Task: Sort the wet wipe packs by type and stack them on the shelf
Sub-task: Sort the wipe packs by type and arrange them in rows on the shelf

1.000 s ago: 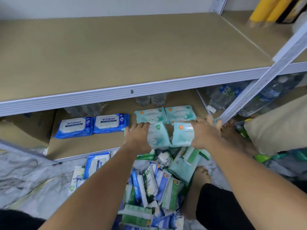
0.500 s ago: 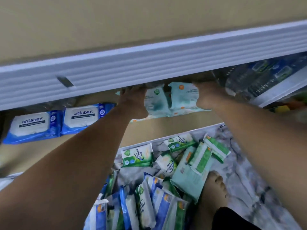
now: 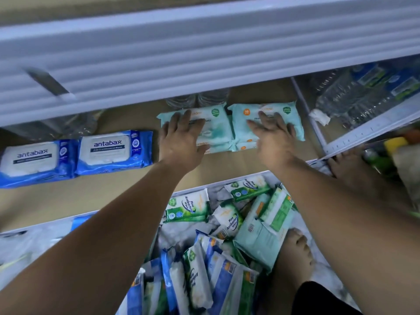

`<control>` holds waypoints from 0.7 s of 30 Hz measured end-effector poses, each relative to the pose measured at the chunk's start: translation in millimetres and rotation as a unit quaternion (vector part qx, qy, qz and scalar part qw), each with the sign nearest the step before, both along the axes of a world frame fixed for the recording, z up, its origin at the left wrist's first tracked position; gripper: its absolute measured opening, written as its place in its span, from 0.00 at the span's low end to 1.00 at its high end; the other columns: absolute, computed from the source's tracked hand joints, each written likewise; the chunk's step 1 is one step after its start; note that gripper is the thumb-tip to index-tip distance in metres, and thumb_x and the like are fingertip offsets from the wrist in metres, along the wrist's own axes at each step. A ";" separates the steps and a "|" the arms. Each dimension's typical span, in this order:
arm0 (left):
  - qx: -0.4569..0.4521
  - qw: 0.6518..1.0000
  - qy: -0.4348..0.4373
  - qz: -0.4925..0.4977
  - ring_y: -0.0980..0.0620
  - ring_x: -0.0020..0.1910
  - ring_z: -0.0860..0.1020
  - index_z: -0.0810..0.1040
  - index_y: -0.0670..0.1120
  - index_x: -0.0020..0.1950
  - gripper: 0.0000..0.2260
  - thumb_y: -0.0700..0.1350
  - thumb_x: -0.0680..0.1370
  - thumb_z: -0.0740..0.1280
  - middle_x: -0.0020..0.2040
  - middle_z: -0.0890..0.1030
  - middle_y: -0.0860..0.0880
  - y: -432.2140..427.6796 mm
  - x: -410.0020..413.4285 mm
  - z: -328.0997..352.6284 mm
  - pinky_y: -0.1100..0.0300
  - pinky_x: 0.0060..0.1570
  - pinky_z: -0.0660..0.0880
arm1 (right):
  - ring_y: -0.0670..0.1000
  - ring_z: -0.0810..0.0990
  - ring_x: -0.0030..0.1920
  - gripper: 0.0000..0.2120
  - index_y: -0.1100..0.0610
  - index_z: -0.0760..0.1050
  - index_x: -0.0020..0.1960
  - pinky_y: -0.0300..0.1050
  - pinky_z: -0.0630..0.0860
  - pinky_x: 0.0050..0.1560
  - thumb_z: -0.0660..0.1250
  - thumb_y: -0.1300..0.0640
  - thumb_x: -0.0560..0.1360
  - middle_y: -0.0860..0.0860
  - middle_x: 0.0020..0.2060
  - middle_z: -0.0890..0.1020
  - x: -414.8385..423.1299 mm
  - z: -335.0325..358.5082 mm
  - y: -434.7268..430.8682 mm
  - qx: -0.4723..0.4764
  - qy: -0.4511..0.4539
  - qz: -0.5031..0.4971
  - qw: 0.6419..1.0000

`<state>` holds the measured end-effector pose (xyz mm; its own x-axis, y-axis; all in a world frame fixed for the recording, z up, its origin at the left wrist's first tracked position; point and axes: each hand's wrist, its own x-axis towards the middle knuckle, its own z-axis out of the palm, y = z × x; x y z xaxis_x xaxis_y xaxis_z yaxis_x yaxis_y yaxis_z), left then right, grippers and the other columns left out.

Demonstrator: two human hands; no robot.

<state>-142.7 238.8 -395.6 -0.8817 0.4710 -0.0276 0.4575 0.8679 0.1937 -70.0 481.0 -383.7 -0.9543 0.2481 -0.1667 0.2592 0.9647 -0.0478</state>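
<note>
My left grip (image 3: 181,142) and right grip (image 3: 272,135), both wide and flat, press the two teal wipe stacks (image 3: 218,126) near the back right corner of the shelf (image 3: 227,165), where I should push evenly to square their edges.

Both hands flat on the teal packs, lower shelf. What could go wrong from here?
1. The top teal packs sit slightly off the ones beneath; lifting the left hand or right hand carelessly may slide them.
2. Pushing further may knock the bottles right behind.
</note>
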 end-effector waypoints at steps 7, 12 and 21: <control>-0.028 1.000 -0.007 -0.008 0.39 0.80 0.52 0.58 0.56 0.79 0.36 0.61 0.75 0.69 0.82 0.52 0.47 -0.7 -0.6 -3.0 0.39 0.77 0.52 | 0.58 0.51 0.80 0.34 0.39 0.63 0.78 0.65 0.53 0.76 0.66 0.62 0.76 0.46 0.80 0.58 -3.3 -1.5 2.3 0.000 -0.003 0.002 1.000; -0.019 0.998 -0.051 -0.021 0.41 0.81 0.51 0.56 0.55 0.81 0.36 0.55 0.77 0.70 0.83 0.51 0.47 -6.9 -1.4 16.2 0.42 0.78 0.51 | 0.57 0.46 0.81 0.42 0.39 0.56 0.79 0.65 0.48 0.77 0.67 0.63 0.72 0.46 0.82 0.51 -1.8 18.3 -12.6 -0.020 -0.059 -0.032 0.998; 0.146 0.976 -0.065 0.145 0.37 0.61 0.75 0.76 0.42 0.67 0.21 0.42 0.73 0.69 0.63 0.78 0.41 -116.6 104.4 54.5 0.45 0.61 0.74 | 0.56 0.62 0.75 0.43 0.51 0.59 0.80 0.55 0.61 0.73 0.72 0.56 0.68 0.52 0.73 0.68 82.2 52.3 -126.6 -0.089 -0.042 -0.056 0.994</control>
<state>-38.3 122.2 -341.1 -0.9771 0.2068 -0.0499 0.1559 0.8559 0.4931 12.2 354.5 -331.5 -0.9032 0.3115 -0.2951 0.3746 0.9079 -0.1881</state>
